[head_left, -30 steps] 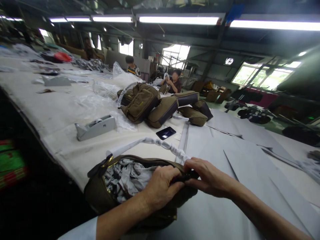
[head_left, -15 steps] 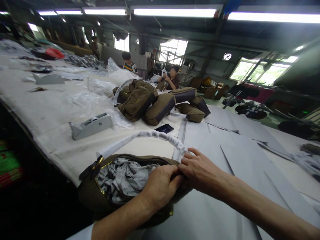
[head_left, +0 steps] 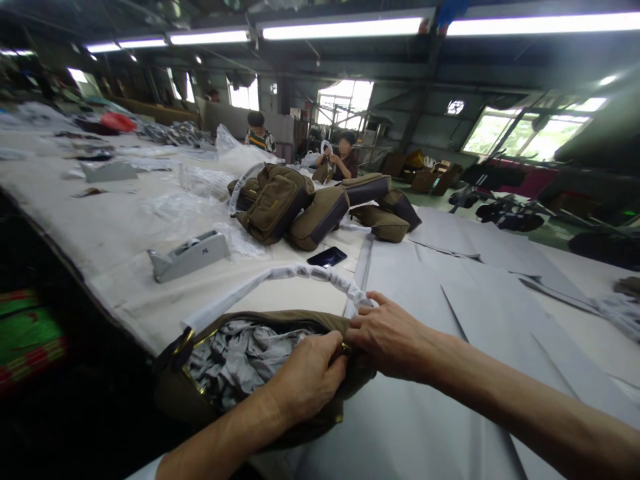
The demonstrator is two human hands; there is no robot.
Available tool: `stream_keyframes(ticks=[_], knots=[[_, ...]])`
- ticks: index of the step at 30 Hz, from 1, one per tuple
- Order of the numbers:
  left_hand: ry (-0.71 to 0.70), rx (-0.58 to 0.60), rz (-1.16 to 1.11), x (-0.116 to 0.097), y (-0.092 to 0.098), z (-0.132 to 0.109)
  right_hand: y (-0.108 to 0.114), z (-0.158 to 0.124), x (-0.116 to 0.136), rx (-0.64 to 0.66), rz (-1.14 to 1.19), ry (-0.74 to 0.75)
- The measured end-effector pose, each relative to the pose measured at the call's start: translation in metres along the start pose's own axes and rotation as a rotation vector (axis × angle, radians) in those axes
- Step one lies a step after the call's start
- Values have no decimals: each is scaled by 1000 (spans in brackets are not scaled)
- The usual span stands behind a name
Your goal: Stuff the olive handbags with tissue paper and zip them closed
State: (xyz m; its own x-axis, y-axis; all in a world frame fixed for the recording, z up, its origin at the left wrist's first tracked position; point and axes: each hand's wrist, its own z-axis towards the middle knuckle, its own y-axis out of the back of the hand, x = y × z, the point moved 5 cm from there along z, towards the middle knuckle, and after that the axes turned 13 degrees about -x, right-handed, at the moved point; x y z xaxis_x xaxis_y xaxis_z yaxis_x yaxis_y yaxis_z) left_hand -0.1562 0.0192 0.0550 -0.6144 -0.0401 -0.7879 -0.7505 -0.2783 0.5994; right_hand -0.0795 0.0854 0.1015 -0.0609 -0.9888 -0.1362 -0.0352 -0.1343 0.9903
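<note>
Between the hands [head_left: 307, 377] [head_left: 393, 337], gold zipper pull [head_left: 344, 347]

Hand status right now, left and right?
Left hand: closed, gripping the rim of the olive canvas bag.
Right hand: closed, fingers curled over the same rim.

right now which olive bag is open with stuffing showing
The olive canvas bag under your left hand and right hand: its gold-edged opening shows crumpled grey stuffing; the olive bags piled beyond show none.
</note>
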Motion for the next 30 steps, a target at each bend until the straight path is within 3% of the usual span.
stream_keyframes(ticks=[5,10,12,14,17,22,27,30], knots=[[71,-14,5,1,-6,-5,2,-2,-4,-18,22,-33],[81,-68,52,18,-12,-24,5,-3,-10,-59,23,-73],[41,-50,167,22,-15,-32,5,-4,-10,-68,34,-70],[-89,-91,338,20,-13,-35,3,-6,-10,-81,37,-69],[-275,-192,527,15,-2,-30,-1,-7,-9,-119,42,-41],[-301,14,470,30,8,-7,-5,-9,-4,-206,100,8],[-404,0,371,35,12,9,-3,-14,-13,-275,212,-43],[-428,0,364,35,10,14,-4,-15,-17,-283,166,-68]])
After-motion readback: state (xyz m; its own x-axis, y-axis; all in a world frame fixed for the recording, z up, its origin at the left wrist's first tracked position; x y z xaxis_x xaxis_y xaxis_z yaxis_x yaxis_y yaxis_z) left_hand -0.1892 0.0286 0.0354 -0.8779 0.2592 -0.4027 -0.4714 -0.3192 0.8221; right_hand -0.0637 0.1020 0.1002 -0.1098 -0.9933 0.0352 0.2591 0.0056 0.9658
